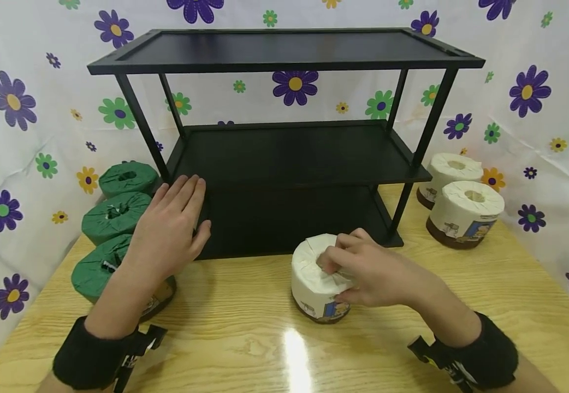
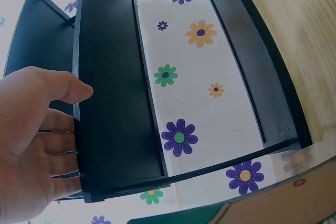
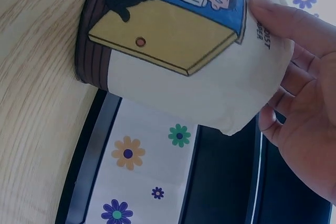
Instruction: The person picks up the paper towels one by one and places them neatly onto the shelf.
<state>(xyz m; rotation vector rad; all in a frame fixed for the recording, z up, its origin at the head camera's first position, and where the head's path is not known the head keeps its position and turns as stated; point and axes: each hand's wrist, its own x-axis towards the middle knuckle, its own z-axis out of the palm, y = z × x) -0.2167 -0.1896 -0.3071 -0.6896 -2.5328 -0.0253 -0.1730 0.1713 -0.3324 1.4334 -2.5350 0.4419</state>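
My right hand (image 1: 370,267) grips a white-wrapped toilet paper roll (image 1: 309,278), fingers curled over its top and thumb against its side. In the right wrist view, the printed wrapper of the roll (image 3: 173,72) faces the camera, dark band toward the table. Straight-fingered, my left hand (image 1: 169,229) lies by the left front of a black three-tier shelf (image 1: 289,155). The left wrist view shows those fingers (image 2: 60,145) along the middle board's edge.
Three green-wrapped rolls (image 1: 116,214) line the shelf's left side, the nearest partly behind my left forearm. Two white-wrapped rolls (image 1: 466,213) stand at its right. A flower-print cloth (image 1: 29,164) hangs behind the wooden table (image 1: 235,316).
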